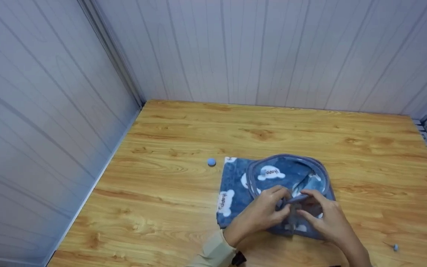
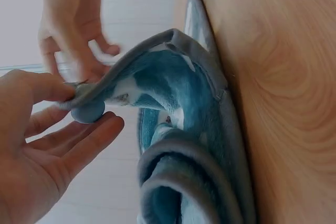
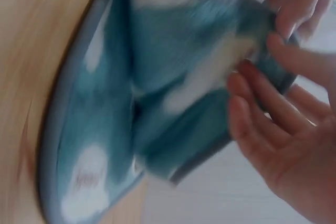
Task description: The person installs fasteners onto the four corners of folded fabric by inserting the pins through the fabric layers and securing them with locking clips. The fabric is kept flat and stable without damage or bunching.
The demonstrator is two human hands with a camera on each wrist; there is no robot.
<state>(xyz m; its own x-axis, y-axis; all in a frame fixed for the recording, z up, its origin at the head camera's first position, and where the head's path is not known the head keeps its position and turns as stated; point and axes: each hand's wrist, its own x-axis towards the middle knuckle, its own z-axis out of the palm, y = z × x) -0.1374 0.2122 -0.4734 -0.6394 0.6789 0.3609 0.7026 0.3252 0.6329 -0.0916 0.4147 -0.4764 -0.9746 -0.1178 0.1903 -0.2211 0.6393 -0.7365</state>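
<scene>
A blue plush blanket (image 1: 232, 185) with white bear-shaped patches, some lettered "Happy", lies folded on the table, its grey-bound edge curving up in a loop. My left hand (image 1: 263, 209) pinches this raised edge from the left. In the left wrist view, a round blue cap (image 2: 88, 112) sits under the edge between the left thumb and fingers. Opposite it, my right hand (image 1: 324, 215) has its thumb and fingers at the same edge, the cloth between them in the right wrist view. The right hand is blurred in the left wrist view.
Another round blue cap (image 1: 211, 162) lies on the wooden table (image 1: 154, 178), just left of the blanket. A pin with a blue head (image 1: 395, 247) lies to the right, near the front. Pale panels (image 1: 198, 55) wall the table at the back and sides.
</scene>
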